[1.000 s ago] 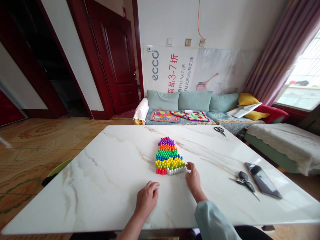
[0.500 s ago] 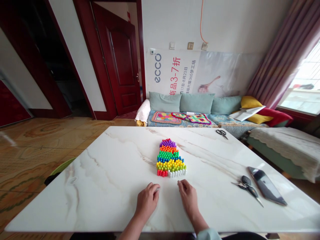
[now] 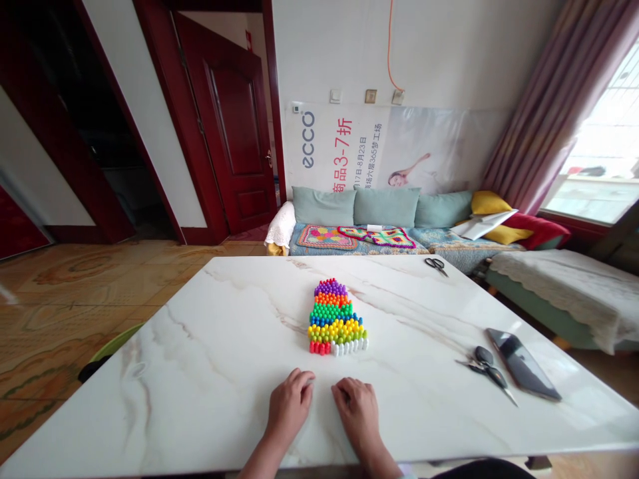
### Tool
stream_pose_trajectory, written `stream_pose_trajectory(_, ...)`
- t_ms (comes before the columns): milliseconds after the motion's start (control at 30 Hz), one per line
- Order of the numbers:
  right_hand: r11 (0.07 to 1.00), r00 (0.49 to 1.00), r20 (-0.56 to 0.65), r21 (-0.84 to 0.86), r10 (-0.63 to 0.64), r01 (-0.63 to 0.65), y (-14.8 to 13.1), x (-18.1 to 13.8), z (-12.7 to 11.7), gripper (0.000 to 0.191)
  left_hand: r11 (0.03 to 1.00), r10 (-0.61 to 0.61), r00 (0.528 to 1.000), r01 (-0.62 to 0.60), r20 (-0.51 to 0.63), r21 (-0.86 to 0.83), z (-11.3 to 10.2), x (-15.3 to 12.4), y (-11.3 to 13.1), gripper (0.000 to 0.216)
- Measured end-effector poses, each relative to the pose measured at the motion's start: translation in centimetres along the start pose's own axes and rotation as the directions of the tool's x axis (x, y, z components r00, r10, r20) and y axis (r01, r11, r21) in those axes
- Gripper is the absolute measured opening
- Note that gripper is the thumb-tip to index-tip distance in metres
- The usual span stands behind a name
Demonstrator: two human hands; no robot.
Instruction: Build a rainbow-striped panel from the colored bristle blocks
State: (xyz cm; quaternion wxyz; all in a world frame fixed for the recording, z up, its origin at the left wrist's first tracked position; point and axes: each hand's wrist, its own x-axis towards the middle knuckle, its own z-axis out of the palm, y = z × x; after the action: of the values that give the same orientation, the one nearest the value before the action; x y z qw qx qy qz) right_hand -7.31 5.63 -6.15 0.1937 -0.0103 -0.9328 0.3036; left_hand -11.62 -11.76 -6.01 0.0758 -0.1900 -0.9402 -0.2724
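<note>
A flat block of small coloured beads (image 3: pixel 335 318) lies in the middle of the white marble table (image 3: pixel 210 359), banded purple, orange, green, blue, yellow, then red and white at the near edge. My left hand (image 3: pixel 290 406) rests palm down on the table near the front edge, fingers loosely curled. Beside it, my right hand (image 3: pixel 355 412) also lies flat on the table with its fingers stretched toward the beads. Neither hand holds anything, and both sit a short way in front of the bead block.
Keys (image 3: pixel 486 369) and a dark phone (image 3: pixel 523 364) lie at the right of the table. Scissors (image 3: pixel 436 264) sit at the far right edge. Behind the table are a sofa (image 3: pixel 379 226) with cushions, a red door (image 3: pixel 234 133) and a curtained window (image 3: pixel 594 159).
My right hand has pulled back from the white beads at the block's near right corner and come to rest beside my left hand. The left hand has stayed put.
</note>
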Motion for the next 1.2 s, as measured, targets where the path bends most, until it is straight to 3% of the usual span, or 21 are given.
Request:
stream_pose_trajectory(1000,0.999,0.999,-0.021,0.029,-0.026,0.026,0.0,0.0,-0.1,0.029,0.999,-0.008,1.0,0.008,-0.002,-0.051,-0.1,0.0,0.0,0.025)
stream_pose_trajectory(1100,0.993,1.0,-0.014,0.116,0.009,-0.007,-0.1,-0.2,0.0,0.032,0.996,-0.009,1.0,0.008,-0.016,-0.09,-0.1,-0.1,0.0,0.025)
stream_pose_trajectory(1200,0.926,0.988,-0.047,0.356,0.15,-0.124,1.3,-0.3,-0.4,0.033,0.974,-0.046,0.998,0.035,-0.045,-0.223,0.2,-0.1,-1.0,0.024)
